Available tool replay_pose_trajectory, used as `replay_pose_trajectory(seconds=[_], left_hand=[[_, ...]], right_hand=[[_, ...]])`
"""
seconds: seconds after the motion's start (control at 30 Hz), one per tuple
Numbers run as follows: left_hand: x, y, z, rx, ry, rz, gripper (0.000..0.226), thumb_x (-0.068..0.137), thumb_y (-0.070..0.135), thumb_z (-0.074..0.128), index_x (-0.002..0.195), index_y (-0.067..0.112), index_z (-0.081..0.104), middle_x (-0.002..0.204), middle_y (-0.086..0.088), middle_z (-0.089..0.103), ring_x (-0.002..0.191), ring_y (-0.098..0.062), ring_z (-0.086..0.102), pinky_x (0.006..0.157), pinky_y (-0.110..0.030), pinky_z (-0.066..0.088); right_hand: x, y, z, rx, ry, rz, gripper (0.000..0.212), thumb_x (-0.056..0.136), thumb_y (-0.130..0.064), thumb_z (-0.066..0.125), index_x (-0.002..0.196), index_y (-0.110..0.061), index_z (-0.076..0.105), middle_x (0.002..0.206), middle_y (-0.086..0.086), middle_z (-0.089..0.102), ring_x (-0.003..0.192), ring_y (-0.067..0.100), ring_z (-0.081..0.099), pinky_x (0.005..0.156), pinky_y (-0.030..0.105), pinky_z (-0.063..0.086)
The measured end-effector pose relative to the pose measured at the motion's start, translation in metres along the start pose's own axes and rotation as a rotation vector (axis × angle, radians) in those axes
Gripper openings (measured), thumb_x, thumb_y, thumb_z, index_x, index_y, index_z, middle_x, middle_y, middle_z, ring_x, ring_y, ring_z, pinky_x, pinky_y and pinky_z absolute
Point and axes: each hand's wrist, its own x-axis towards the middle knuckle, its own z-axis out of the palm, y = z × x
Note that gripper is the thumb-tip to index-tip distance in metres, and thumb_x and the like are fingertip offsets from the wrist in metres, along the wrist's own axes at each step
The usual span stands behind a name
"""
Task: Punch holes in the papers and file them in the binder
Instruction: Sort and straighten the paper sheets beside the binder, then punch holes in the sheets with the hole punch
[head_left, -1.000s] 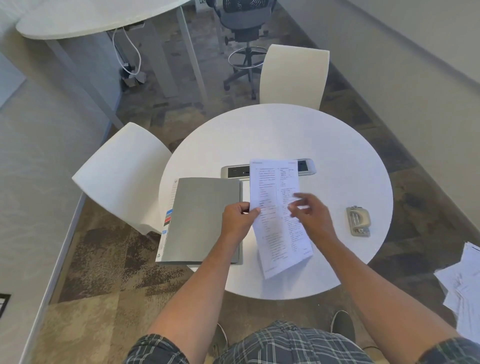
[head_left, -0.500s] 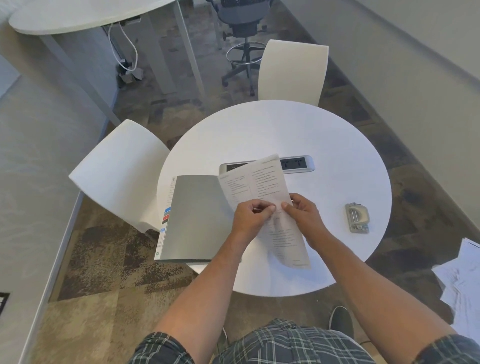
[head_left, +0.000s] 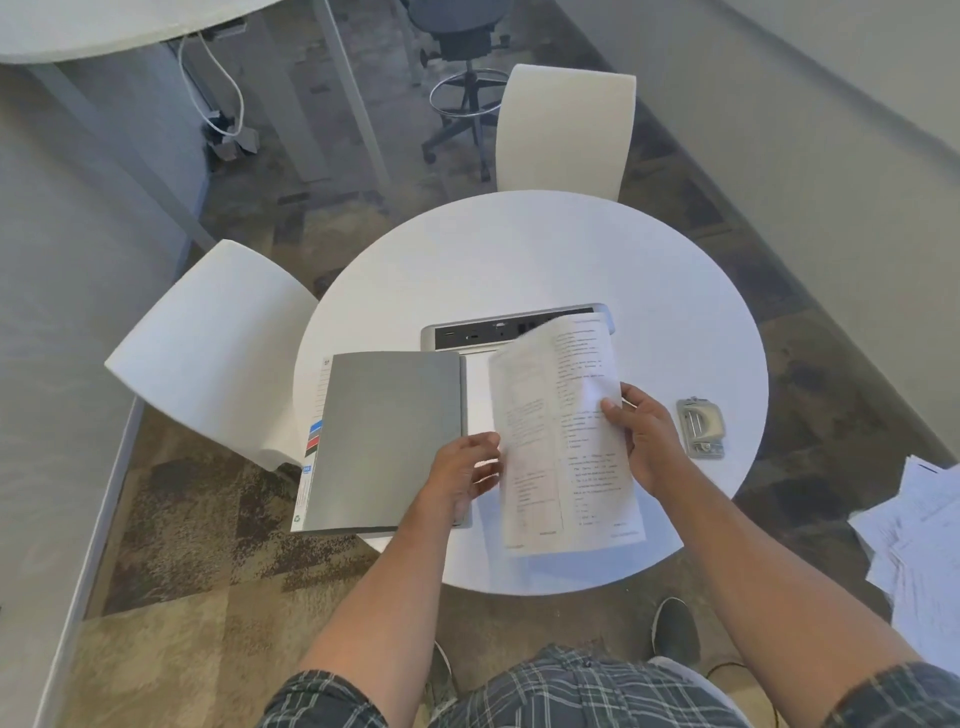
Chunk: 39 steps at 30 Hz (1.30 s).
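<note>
- Half a sec ago both hands were pinched together at the middle of the papers (head_left: 571, 441). Now they have come apart.
- The right hand (head_left: 647, 441) grips the right edge of the papers, thumb on top, fingers behind.
- The left hand (head_left: 465, 475) is at the left edge, fingers curled, a bit blurry. Looks like it pinches the front sheet, but I can't tell for sure.
- The front sheet now swings away from the one behind, like a page being turned. So it's more than 1 sheet, prob. being split or counted.
- The papers are up in the air, over the near-right part of the round table (head_left: 519, 249).
- The gray binder (head_left: 387, 439) lies on the left side of the table, with colored tabs at its left edge. It has not moved.
- The hole punch (head_left: 701, 427) sits on the right, just past the right hand, not touched.
- What it means: no holes yet, I think. Next the sheets need to go right, into the punch, then to the binder.
- More loose sheets (head_left: 919, 540) wait at the far right, off the table.
</note>
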Motion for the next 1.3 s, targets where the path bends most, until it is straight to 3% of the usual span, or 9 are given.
replay_pose_trajectory(seconds=[0.13,0.37,0.47,0.57,0.83,1.03,1.13,1.2,1.3], left_hand=[[0.006,-0.006,0.006,0.055,-0.019,-0.095,0.04,0.09,0.037,0.075,0.119,0.01,0.067,0.107,-0.009,0.071,0.089,-0.023,0.069,0.075,-0.031,0.053],[0.013,-0.014,0.023,0.079,-0.132,-0.246,0.036,0.091,0.042,0.073,0.106,0.011,0.062,0.097,-0.011,0.073,0.079,-0.023,0.069,0.074,-0.034,0.056],[0.016,-0.016,0.026,-0.003,-0.209,-0.241,0.037,0.094,0.038,0.07,0.117,0.008,0.069,0.105,-0.012,0.077,0.091,-0.026,0.073,0.088,-0.041,0.059],[0.021,-0.015,0.029,-0.026,-0.149,-0.208,0.028,0.095,0.028,0.072,0.113,0.006,0.07,0.11,-0.013,0.075,0.098,-0.03,0.07,0.097,-0.047,0.055],[0.04,-0.011,0.017,0.171,0.16,0.047,0.007,0.091,0.001,0.069,0.093,0.008,0.071,0.082,-0.007,0.076,0.063,-0.015,0.07,0.062,-0.028,0.059],[0.045,-0.017,0.012,0.38,0.213,0.106,0.024,0.085,0.001,0.072,0.094,0.024,0.07,0.087,-0.009,0.077,0.078,-0.022,0.074,0.082,-0.043,0.063],[0.044,-0.017,0.014,0.541,0.22,0.163,0.037,0.084,0.005,0.071,0.104,0.035,0.064,0.086,-0.005,0.074,0.086,-0.023,0.073,0.082,-0.04,0.061],[0.045,-0.015,0.016,0.585,0.248,0.185,0.038,0.083,0.004,0.071,0.106,0.033,0.063,0.083,0.0,0.071,0.087,-0.024,0.073,0.082,-0.038,0.06],[0.046,-0.014,0.02,0.564,0.29,0.179,0.027,0.082,0.003,0.073,0.095,0.026,0.065,0.083,0.002,0.072,0.084,-0.023,0.073,0.081,-0.037,0.061]], right_hand=[[0.003,0.005,-0.012,-0.005,0.01,0.057,0.03,0.098,-0.004,0.061,0.128,-0.005,0.065,0.109,0.017,0.075,0.089,0.03,0.073,0.079,0.041,0.063],[0.009,0.008,-0.021,0.074,-0.05,0.113,0.036,0.096,-0.005,0.062,0.132,-0.004,0.062,0.12,0.024,0.07,0.1,0.036,0.069,0.093,0.052,0.057],[0.012,0.007,-0.026,0.096,-0.055,0.113,0.037,0.096,-0.004,0.061,0.133,-0.004,0.061,0.121,0.024,0.07,0.102,0.037,0.069,0.092,0.052,0.058],[0.015,0.009,-0.033,0.075,-0.028,0.127,0.034,0.097,-0.004,0.062,0.13,-0.005,0.062,0.118,0.023,0.072,0.099,0.037,0.07,0.089,0.05,0.06],[0.034,0.039,-0.043,-0.348,0.336,0.177,0.02,0.096,-0.008,0.064,0.115,-0.011,0.068,0.109,0.013,0.075,0.093,0.032,0.074,0.087,0.051,0.061],[0.03,0.049,-0.03,-0.665,0.362,0.147,0.023,0.095,-0.01,0.057,0.114,-0.016,0.069,0.099,-0.003,0.071,0.092,0.022,0.069,0.082,0.038,0.058],[0.03,0.045,-0.027,-0.804,0.346,0.117,0.014,0.096,-0.009,0.056,0.1,-0.022,0.059,0.086,-0.005,0.059,0.086,0.021,0.059,0.073,0.029,0.044],[0.036,0.044,-0.032,-0.906,0.293,0.141,0.006,0.095,-0.01,0.058,0.094,-0.014,0.063,0.079,-0.003,0.056,0.081,0.023,0.056,0.063,0.028,0.039],[0.046,0.042,-0.046,-0.998,0.298,0.13,0.028,0.095,-0.01,0.056,0.119,-0.01,0.071,0.103,0.007,0.07,0.101,0.029,0.063,0.078,0.029,0.044]])
